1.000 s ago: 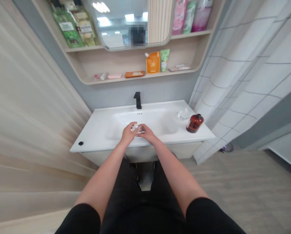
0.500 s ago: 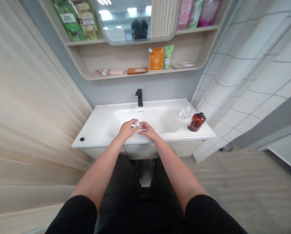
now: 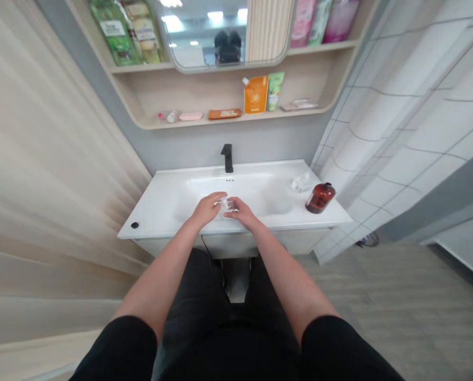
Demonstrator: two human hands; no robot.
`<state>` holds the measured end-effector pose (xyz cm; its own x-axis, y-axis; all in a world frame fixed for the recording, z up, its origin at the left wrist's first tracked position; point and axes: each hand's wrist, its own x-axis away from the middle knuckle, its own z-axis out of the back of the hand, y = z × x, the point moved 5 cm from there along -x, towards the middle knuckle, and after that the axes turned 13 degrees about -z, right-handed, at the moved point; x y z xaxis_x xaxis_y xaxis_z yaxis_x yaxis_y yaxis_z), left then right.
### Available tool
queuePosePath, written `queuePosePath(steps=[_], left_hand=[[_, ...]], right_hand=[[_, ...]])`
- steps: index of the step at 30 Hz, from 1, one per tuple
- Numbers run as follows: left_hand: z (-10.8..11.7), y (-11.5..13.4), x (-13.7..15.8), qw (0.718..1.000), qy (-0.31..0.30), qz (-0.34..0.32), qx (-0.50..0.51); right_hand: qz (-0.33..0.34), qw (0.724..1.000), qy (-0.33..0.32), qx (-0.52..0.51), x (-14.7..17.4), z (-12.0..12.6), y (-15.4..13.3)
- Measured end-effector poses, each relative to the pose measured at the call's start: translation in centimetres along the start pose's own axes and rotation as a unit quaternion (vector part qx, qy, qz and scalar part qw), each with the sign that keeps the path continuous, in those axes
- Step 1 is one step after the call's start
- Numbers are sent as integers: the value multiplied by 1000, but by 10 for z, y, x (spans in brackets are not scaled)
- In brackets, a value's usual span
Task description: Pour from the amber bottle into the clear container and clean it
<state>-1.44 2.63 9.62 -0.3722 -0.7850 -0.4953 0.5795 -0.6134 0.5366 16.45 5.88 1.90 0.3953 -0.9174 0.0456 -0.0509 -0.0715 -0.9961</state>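
Observation:
Over the front of the white sink basin [image 3: 260,188], both hands meet around a small clear bottle [image 3: 229,204] with a white top [image 3: 224,201]. My right hand [image 3: 241,214] is closed round the clear body from the right. The fingers and thumb of my left hand [image 3: 207,209] are curled at the white top from the left. The bottle looks tilted, and the fingers hide part of it. Behind the hands rises a black faucet [image 3: 228,159].
A brown bottle [image 3: 319,198] stands on the right of the counter, beside a crumpled clear plastic item [image 3: 301,183]. A small black disc [image 3: 134,225] lies at the left front. Above hangs a shelf [image 3: 220,123] with an orange pouch [image 3: 255,95] and a green tube [image 3: 275,91].
My left fingers have shifted slightly at the bottle's white top, and more of the top shows. My right hand stays almost still. The view has moved a little.

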Motion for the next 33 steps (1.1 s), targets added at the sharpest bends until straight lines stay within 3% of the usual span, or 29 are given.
queuePosePath(steps=[21,25,33], left_hand=[[4,0,-4,999,-19,-38,33],[2,-8,-1,999,8,-1,51],[1,-12,-2,998,4,25,61]], right_hand=[[5,1000,1,-20,-2,1,3],[5,1000,-11,-20,-2,0,3],[3,1000,-18,-16,-2,0,3]])
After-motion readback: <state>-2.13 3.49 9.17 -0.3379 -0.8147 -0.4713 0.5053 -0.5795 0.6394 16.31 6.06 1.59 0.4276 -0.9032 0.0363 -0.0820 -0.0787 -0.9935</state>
